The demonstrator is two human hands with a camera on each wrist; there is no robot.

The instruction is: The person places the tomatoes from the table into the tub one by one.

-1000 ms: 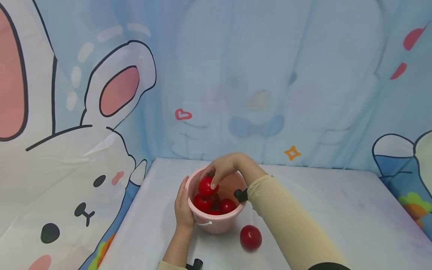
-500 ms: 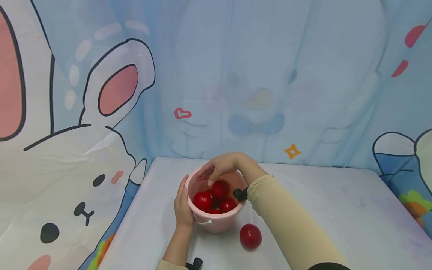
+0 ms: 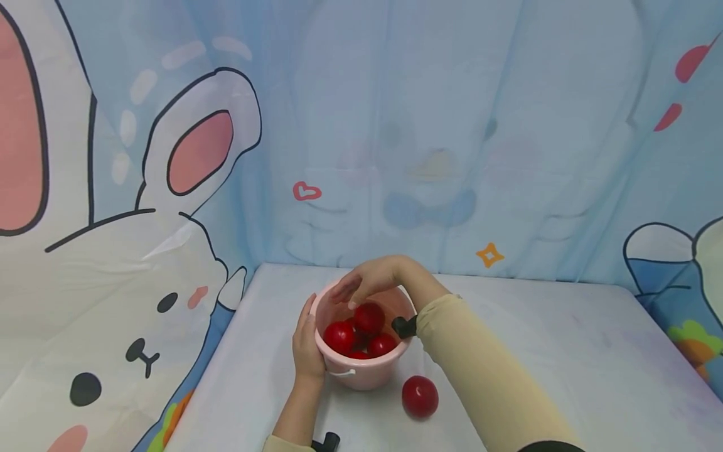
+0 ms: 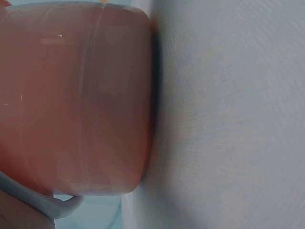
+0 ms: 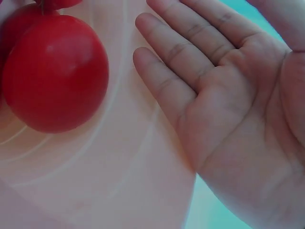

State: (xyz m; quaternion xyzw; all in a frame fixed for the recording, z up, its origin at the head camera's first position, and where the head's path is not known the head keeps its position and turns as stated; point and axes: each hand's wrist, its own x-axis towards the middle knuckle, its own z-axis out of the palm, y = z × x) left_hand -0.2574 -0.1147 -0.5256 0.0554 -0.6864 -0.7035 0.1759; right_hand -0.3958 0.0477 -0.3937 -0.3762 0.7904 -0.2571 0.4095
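Note:
A pink bucket (image 3: 364, 378) with a white handle (image 3: 342, 374) stands upright on the table. Inside it lie several glossy red apples (image 3: 339, 337), one of them (image 5: 56, 74) large in the right wrist view beside a dark stem. My left hand (image 3: 307, 348) rests along the bucket's left outer side, fingers extended. Over the bucket's opening hovers my right hand (image 3: 375, 276), with nothing in it; the right wrist view shows its palm and spread, nearly straight fingers apart from the apples. Another red apple (image 3: 420, 397) sits on the table in front of the bucket, to the right.
A white cloth covers the table (image 3: 542, 351). Behind it hangs a light blue curtain (image 3: 452, 125), and a rabbit print (image 3: 169, 351) spreads over the left side. My right sleeve (image 3: 491, 376) reaches across the table's front right. Each wrist carries a black device (image 3: 403, 326).
My right hand has let go of an apple, which now lies in the bucket with the others. Its fingers have straightened. The left hand and the outside apple have stayed put.

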